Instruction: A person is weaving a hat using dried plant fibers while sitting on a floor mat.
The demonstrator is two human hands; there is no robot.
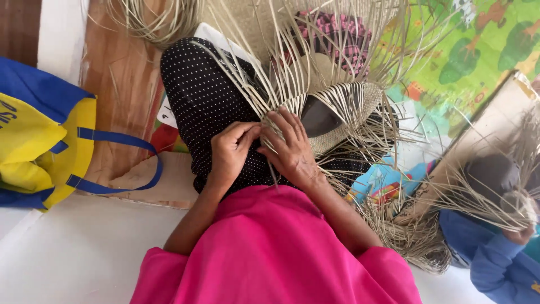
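Two hands (261,147) on straw weave (337,107), bag (39,141) nr

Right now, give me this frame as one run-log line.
left hand: pinching straw strands | right hand: gripping strands at woven hat edge | hat on lap over dark mould | nearby: blue-yellow bag, second person's hand weaving

loose straw strands (315,73) crowding above, white floor (84,247) open left
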